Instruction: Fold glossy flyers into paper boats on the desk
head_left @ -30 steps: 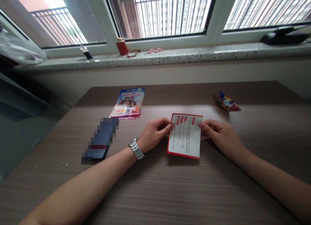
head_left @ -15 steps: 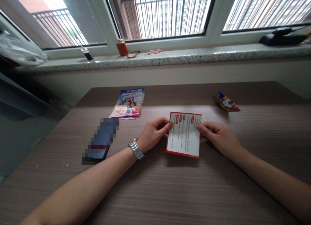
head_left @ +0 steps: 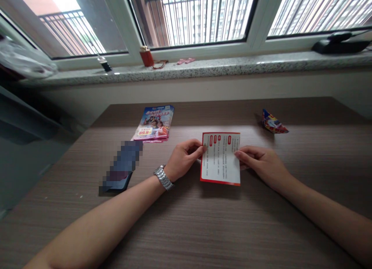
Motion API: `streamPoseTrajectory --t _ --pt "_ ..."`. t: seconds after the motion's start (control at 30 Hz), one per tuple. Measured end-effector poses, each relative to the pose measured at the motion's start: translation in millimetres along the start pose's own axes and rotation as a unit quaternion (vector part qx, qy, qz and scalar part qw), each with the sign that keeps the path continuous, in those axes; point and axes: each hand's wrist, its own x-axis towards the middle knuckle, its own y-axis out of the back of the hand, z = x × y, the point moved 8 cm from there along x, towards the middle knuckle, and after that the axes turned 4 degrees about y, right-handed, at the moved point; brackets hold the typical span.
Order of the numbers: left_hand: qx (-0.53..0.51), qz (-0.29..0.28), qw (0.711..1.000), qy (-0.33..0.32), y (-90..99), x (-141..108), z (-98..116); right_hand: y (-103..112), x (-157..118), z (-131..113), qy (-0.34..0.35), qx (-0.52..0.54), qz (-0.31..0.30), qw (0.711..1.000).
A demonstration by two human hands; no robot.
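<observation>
Above the wood-grain tabletop (head_left: 186, 230), left hand (head_left: 182, 157) and right hand (head_left: 264, 161) clamp opposite side edges of the red-bordered printed leaflet (head_left: 221, 162). Tabletop room separates its edges from the flyer stack (head_left: 154, 124) and folded-paper piece (head_left: 273, 123).

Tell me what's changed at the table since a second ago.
The red-edged sheet has turned slightly counterclockwise, its top edge shifting a little left and up in the picture. The right hand has moved slightly left, now pinching lower along the sheet's right edge. Nothing was picked up or released; the left hand holds the sheet too. The flyer stack, folded paper and dark pixelated object stayed put.
</observation>
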Motion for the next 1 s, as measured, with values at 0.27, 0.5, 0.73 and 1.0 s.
streamPoseTrajectory --t 0.27,0.5,0.73,1.0 --pt "0.003 -0.003 1.000 0.010 -0.7 0.0 -3.9 3.5 0.7 -2.9 0.014 -0.035 0.010 0.999" --pt "0.012 0.024 1.000 0.014 3.9 0.6 -4.2 3.7 1.9 1.0 0.046 -0.058 0.004 0.997" --pt "0.042 0.025 0.999 0.019 3.7 -0.9 -0.7 3.7 2.0 0.0 0.056 -0.081 0.004 0.995" --pt "0.097 0.051 0.994 -0.029 7.4 -0.2 5.4 8.6 3.2 3.2 0.050 -0.092 0.022 0.994"
